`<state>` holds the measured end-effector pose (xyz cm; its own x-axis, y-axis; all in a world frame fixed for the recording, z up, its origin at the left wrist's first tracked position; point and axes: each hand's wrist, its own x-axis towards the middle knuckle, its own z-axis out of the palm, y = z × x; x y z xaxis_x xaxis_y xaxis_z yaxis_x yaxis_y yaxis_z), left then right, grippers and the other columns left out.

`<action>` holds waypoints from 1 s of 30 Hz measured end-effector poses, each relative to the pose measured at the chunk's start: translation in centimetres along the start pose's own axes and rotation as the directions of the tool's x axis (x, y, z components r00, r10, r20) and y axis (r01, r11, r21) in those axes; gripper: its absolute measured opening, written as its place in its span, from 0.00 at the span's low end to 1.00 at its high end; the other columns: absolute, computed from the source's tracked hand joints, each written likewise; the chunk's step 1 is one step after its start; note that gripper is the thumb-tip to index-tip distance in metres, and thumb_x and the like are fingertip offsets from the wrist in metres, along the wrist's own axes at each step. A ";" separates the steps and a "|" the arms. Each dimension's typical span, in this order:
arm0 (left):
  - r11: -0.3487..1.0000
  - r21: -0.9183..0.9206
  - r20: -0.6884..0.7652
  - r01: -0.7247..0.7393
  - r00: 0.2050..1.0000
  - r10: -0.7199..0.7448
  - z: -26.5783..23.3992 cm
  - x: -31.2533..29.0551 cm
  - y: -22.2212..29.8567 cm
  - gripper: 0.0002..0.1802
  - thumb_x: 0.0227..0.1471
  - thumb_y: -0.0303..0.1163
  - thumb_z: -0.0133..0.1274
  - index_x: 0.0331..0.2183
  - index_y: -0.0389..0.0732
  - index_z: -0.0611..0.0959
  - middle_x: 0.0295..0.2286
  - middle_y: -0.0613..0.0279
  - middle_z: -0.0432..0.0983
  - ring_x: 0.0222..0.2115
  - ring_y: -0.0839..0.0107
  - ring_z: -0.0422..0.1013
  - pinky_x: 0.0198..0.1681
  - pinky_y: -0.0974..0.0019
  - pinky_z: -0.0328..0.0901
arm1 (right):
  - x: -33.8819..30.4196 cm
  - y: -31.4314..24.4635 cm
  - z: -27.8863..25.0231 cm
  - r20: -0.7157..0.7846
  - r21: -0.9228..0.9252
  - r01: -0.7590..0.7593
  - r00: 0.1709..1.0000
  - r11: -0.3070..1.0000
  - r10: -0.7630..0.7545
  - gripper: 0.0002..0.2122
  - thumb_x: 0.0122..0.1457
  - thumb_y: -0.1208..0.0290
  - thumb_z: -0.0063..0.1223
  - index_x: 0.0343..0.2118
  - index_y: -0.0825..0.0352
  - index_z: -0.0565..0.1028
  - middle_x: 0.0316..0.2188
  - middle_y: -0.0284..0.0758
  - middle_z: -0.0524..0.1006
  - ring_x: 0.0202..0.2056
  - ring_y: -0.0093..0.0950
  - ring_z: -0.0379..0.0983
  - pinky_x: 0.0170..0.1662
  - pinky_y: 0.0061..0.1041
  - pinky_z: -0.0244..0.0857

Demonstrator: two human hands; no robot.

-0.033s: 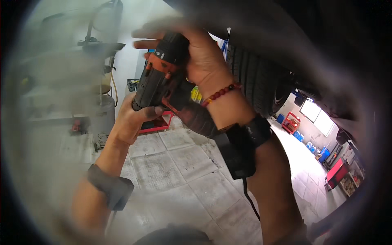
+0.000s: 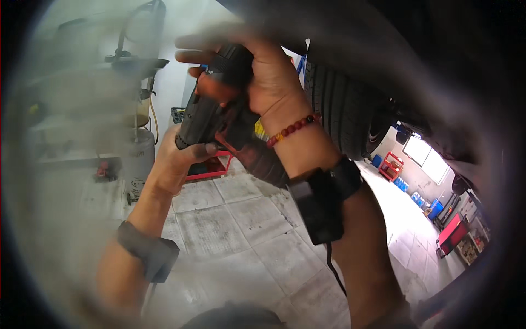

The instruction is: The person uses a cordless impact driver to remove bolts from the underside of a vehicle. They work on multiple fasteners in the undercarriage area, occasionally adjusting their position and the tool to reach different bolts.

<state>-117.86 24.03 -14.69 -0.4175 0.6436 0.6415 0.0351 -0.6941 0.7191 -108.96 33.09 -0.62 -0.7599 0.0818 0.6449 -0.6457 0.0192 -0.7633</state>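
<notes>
Power drill: a pistol-shaped tool [image 2: 200, 118] in black and orange-red, raised above the floor, tilted with its nose toward the upper part of the view.
Nose: a dark ridged collar [image 2: 235, 57], matt black and rounded, lying against the palm.
Band: an orange-red section [image 2: 215, 88] just behind the collar, smeared by blur.
Motor housing: black, roughly cylindrical, with small dark holes near its rear end.
Handle: a dark grip [image 2: 263, 159] with reddish trim, slanting down to the right, its lower end by the right wrist.
Left hand: wrapped around the rear of the housing [image 2: 171, 164], thumb laid along the near side, its tip darkened.
Right hand: beside the nose [image 2: 274, 74], palm against the collar, fingers stretched past it to the left and parted; they are blurred, and I cannot tell how the thumb lies.
Right wrist: a red bead bracelet [image 2: 293, 129] above a black strapped box [image 2: 318, 205].
Behind: a black tyre [image 2: 339, 104] to the right, a red-edged tray [image 2: 224, 164] below the drill.
Floor: pale, stained tiles [image 2: 213, 230].
</notes>
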 end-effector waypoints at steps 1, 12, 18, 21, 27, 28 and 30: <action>1.000 0.015 -0.003 -0.014 1.000 0.014 -0.1 -0.2 0.5 0.24 0.35 0.33 0.63 0.37 0.33 0.77 0.29 0.64 0.75 0.26 0.75 0.71 0.32 0.70 0.68 | 0.3 0.3 0.3 0.029 0.113 -0.053 0.998 0.992 0.050 0.12 0.51 0.66 0.57 0.28 0.71 0.74 0.24 0.46 0.78 0.18 0.30 0.74 0.22 0.27 0.70; 0.967 0.216 -0.120 -0.135 0.979 0.163 -0.8 1.0 -1.0 0.20 0.40 0.37 0.61 0.35 0.35 0.78 0.29 0.66 0.76 0.29 0.77 0.70 0.36 0.72 0.65 | 0.1 1.0 4.0 -0.457 -0.274 0.091 0.864 0.957 -0.213 0.10 0.48 0.70 0.51 0.17 0.72 0.72 0.15 0.40 0.74 0.10 0.27 0.66 0.12 0.26 0.57; 0.947 0.295 -0.125 -0.129 0.977 0.172 0.2 -0.7 -1.3 0.25 0.37 0.37 0.63 0.39 0.35 0.77 0.32 0.65 0.76 0.31 0.77 0.70 0.38 0.72 0.64 | -0.6 0.6 2.9 -0.392 -0.353 0.078 0.893 0.932 -0.223 0.12 0.49 0.69 0.52 0.15 0.71 0.72 0.11 0.35 0.70 0.09 0.25 0.64 0.12 0.24 0.55; 0.938 0.332 -0.179 -0.095 0.971 0.161 0.7 -1.7 -2.5 0.27 0.35 0.38 0.63 0.39 0.36 0.78 0.33 0.65 0.76 0.33 0.75 0.70 0.39 0.70 0.64 | -1.7 1.6 0.8 -0.206 -0.288 -0.102 0.978 0.952 0.042 0.13 0.52 0.63 0.55 0.20 0.70 0.73 0.15 0.36 0.73 0.14 0.24 0.68 0.17 0.24 0.61; 0.875 0.457 -0.209 -0.159 0.937 0.279 2.4 -0.1 -7.6 0.19 0.29 0.38 0.63 0.26 0.36 0.80 0.28 0.62 0.69 0.30 0.68 0.67 0.36 0.66 0.62 | -3.5 2.9 -6.8 -0.087 -0.355 -0.099 0.994 0.930 0.073 0.17 0.56 0.57 0.56 0.28 0.70 0.73 0.24 0.41 0.77 0.28 0.28 0.76 0.35 0.28 0.71; 0.863 0.464 -0.193 -0.200 0.928 0.319 3.0 0.9 -8.6 0.18 0.29 0.37 0.63 0.25 0.36 0.81 0.27 0.62 0.68 0.29 0.68 0.66 0.35 0.66 0.61 | -3.5 2.5 -8.4 -0.074 -0.393 -0.085 0.995 0.916 0.060 0.17 0.56 0.57 0.55 0.29 0.70 0.73 0.25 0.41 0.77 0.29 0.28 0.76 0.36 0.28 0.71; 0.849 0.484 -0.197 -0.213 0.919 0.343 4.0 2.4 -9.8 0.18 0.30 0.37 0.63 0.27 0.36 0.81 0.28 0.62 0.68 0.31 0.69 0.66 0.36 0.67 0.61 | -2.7 2.1 -10.4 -0.038 -0.423 -0.060 0.998 0.904 0.048 0.16 0.57 0.57 0.55 0.30 0.69 0.73 0.26 0.41 0.77 0.30 0.29 0.77 0.38 0.29 0.72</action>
<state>-115.63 33.68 -19.12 -0.5499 0.2900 0.7833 0.5578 -0.5705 0.6028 -107.44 43.30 -4.34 -0.7865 0.1207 0.6057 -0.5071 0.4337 -0.7448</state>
